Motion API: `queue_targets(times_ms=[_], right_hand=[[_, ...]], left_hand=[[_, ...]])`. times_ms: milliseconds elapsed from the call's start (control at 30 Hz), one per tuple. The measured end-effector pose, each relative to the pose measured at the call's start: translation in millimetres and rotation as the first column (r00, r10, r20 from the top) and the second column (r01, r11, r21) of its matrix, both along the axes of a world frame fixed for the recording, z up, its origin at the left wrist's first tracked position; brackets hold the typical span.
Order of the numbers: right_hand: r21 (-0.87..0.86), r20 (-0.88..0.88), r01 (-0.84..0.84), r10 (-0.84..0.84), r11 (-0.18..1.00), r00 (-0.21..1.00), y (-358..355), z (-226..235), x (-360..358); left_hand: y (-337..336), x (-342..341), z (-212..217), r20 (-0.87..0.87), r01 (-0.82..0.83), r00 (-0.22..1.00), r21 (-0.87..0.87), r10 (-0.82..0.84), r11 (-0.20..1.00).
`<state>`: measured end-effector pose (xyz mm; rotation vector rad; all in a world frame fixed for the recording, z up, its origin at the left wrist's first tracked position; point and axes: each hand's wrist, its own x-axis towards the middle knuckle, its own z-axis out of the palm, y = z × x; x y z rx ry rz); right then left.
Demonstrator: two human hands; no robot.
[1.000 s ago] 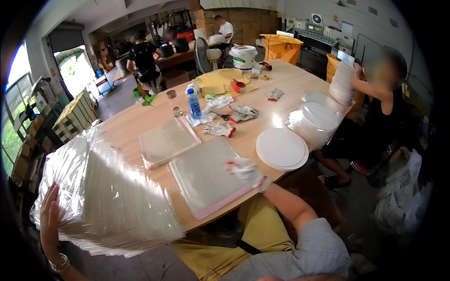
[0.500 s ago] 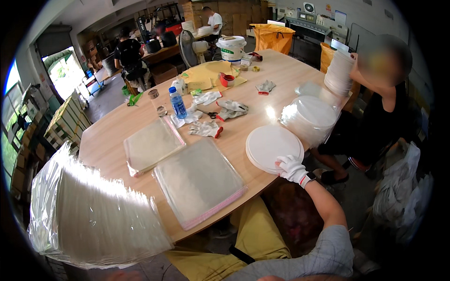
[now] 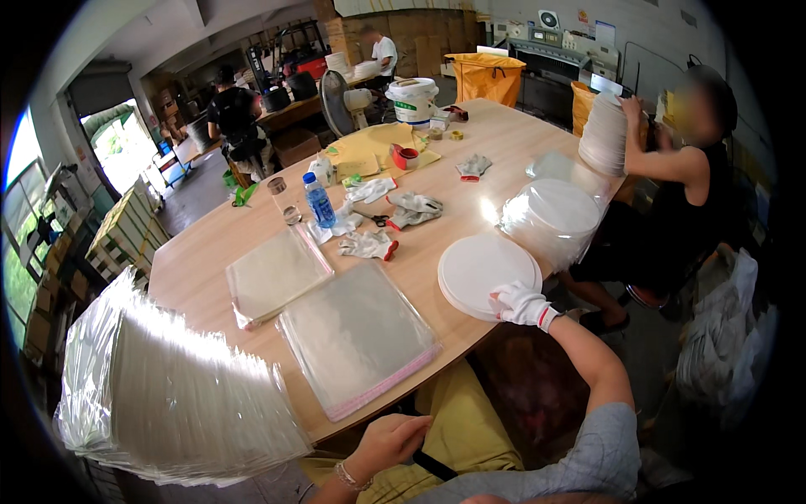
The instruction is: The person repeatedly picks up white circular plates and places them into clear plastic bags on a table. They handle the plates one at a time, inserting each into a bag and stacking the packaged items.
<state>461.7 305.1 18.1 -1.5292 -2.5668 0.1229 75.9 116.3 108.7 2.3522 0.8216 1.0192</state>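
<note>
Head view: the person's right hand (image 3: pixel 520 304), in a white knit glove, rests with curled fingers on the near edge of a stack of flat round white discs (image 3: pixel 485 270) that lies on the right part of the long oval wooden table (image 3: pixel 520 143); whether the fingers pinch the top disc or only press on it cannot be told. The bare left hand (image 3: pixel 393 440) hangs loosely curled and empty below the near table edge, over the lap, just right of a thick fanned bundle of clear plastic sleeves (image 3: pixel 176 395) that fills the near left. On the table in front lies a flat pile of square clear bags with a pink strip along the near edge (image 3: pixel 357 336), and to its far left a second, smaller pile of clear bags (image 3: pixel 275 273). Further off lie loose white work gloves (image 3: pixel 369 244), a clear water bottle with a blue label (image 3: pixel 318 200), a yellow cloth (image 3: pixel 369 149) and a white plastic bucket (image 3: pixel 413 99). Far right of the discs sits a bagged stack of round white plates (image 3: pixel 550 220), and beyond it a seated co-worker in black (image 3: pixel 684 189) holds a tall stack of white plates (image 3: pixel 603 134). Nothing lies between the gloved hand and the discs.
</note>
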Motion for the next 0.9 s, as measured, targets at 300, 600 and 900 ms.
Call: queue_targets(times_ms=[300,600,900], right_hand=[[0.234,-0.086,-0.150,0.174,0.961,0.981,4,-15,9],[0.124,-0.114,-0.341,0.355,0.932,0.928,-115,53,-85],[-0.088,-0.891,0.172,-0.155,0.981,0.426,-32,-31,-90]], left_hand=[[-11,4,-42,0.081,-0.057,0.992,-0.385,0.095,0.921],[109,96,-124,0.486,0.694,0.418,-0.716,0.767,0.075],[90,-30,-79,0.485,0.100,0.826,-0.625,0.286,0.774]])
